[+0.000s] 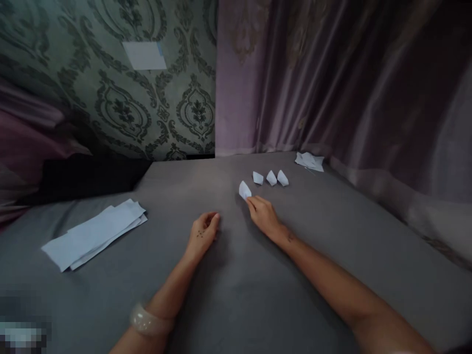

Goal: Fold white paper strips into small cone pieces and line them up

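Observation:
A small folded white paper piece [244, 190] is pinched between the thumb and fingers of my right hand [262, 214], just above the grey cloth surface. Beyond it, three similar folded pieces stand in a row: a left one [257, 178], a middle one [272, 178] and a right one [282, 178]. My left hand [204, 230] hovers or rests near the middle of the cloth, its fingers curled with the thumb against them. Whether anything lies inside that curl is hidden.
Long white paper sheets [98, 233] lie stacked at the left. Crumpled or loose white papers [309, 161] sit at the far right corner by the purple curtain [238, 98]. A black cloth [92, 174] covers the back left. The patterned wall [162, 113] stands behind.

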`<action>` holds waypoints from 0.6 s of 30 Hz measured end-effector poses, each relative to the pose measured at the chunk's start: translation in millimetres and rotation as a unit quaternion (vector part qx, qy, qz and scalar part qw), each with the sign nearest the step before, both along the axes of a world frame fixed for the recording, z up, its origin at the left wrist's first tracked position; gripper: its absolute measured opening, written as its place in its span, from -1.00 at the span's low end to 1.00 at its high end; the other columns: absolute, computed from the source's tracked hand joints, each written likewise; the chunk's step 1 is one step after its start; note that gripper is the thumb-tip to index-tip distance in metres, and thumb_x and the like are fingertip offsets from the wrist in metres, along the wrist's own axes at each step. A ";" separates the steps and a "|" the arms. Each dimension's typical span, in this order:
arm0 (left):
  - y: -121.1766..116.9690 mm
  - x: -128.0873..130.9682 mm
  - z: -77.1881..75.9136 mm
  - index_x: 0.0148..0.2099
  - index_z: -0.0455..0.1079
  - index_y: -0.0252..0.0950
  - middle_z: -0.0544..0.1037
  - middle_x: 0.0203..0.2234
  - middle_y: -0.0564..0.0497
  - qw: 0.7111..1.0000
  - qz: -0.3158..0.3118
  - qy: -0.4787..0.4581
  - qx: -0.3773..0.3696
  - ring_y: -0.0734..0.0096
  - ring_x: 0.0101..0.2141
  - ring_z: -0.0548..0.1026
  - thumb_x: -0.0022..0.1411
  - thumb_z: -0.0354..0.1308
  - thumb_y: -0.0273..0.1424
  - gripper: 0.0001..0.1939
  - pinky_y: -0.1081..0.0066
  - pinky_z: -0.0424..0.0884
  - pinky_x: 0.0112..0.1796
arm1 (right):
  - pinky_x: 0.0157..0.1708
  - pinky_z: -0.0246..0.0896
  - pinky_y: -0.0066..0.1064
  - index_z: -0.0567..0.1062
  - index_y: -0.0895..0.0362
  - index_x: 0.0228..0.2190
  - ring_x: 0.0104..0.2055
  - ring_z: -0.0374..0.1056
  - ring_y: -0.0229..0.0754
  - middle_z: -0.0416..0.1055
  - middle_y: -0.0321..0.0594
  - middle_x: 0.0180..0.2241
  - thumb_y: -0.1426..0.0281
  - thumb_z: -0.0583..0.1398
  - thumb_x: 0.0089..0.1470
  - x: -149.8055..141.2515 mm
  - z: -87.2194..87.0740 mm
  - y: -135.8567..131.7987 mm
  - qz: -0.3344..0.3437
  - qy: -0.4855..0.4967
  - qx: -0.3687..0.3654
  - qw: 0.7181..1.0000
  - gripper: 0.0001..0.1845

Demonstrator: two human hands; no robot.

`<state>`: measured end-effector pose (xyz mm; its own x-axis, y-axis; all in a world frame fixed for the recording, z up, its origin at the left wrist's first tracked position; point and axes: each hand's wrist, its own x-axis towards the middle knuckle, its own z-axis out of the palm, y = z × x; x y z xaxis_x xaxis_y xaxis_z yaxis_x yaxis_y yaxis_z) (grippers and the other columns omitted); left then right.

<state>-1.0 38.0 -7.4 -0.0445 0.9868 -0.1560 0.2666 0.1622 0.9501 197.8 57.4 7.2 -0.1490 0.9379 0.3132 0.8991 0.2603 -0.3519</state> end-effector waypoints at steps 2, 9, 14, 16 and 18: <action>0.6 0.5 -0.6 -0.05 0.38 -0.47 0.52 -0.33 -0.14 1.000 -0.005 0.001 0.000 0.43 -0.47 0.46 0.20 0.04 -0.25 -0.60 0.57 0.29 -0.66 | -0.20 0.16 -0.43 0.50 0.16 -0.22 -0.18 0.37 -0.17 0.46 -0.10 -0.26 0.47 -0.04 0.26 3.7 -1.2 23.9 -0.030 -0.003 0.001 1.000 -0.69; 3.0 2.4 -2.2 -0.07 0.39 -0.46 0.48 -0.43 -0.07 1.000 -0.013 0.016 -0.009 0.44 -0.51 0.42 0.19 0.03 -0.26 -0.61 0.56 0.29 -0.67 | -0.15 0.15 -0.42 0.48 0.18 -0.14 -0.10 0.36 -0.12 0.46 -0.03 -0.16 0.53 -0.07 0.22 5.6 -12.0 70.3 -0.080 -0.023 -0.022 0.996 -0.65; 4.4 1.5 -6.1 -0.06 0.39 -0.45 0.47 -0.42 -0.08 1.000 -0.022 0.019 -0.005 0.40 -0.47 0.42 0.19 0.02 -0.23 -0.59 0.55 0.31 -0.66 | -0.10 0.14 -0.38 0.47 0.19 -0.09 -0.06 0.35 -0.08 0.45 0.01 -0.11 0.52 -0.07 0.21 5.8 -14.3 87.6 -0.097 -0.040 -0.048 0.993 -0.62; 4.5 1.0 -6.8 -0.07 0.39 -0.45 0.47 -0.42 -0.08 0.999 -0.024 0.021 -0.003 0.39 -0.47 0.42 0.18 0.02 -0.23 -0.59 0.55 0.31 -0.66 | -0.09 0.14 -0.37 0.46 0.19 -0.06 -0.06 0.35 -0.08 0.44 0.02 -0.11 0.50 -0.06 0.22 5.6 -14.3 91.3 -0.102 -0.043 -0.056 0.992 -0.63; 4.4 0.9 -6.7 -0.08 0.39 -0.44 0.47 -0.42 -0.08 0.999 -0.028 0.022 -0.001 0.39 -0.47 0.43 0.18 0.01 -0.22 -0.59 0.55 0.30 -0.66 | -0.08 0.14 -0.36 0.44 0.19 -0.04 -0.05 0.35 -0.08 0.45 0.03 -0.11 0.46 -0.05 0.23 5.4 -14.1 93.0 -0.107 -0.045 -0.060 0.991 -0.63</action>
<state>-0.1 42.4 -14.2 0.0035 0.9875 -0.1575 0.3163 0.1483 0.9370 203.2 150.4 -7.0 0.0354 0.9808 0.1916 0.9582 0.0211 -0.2853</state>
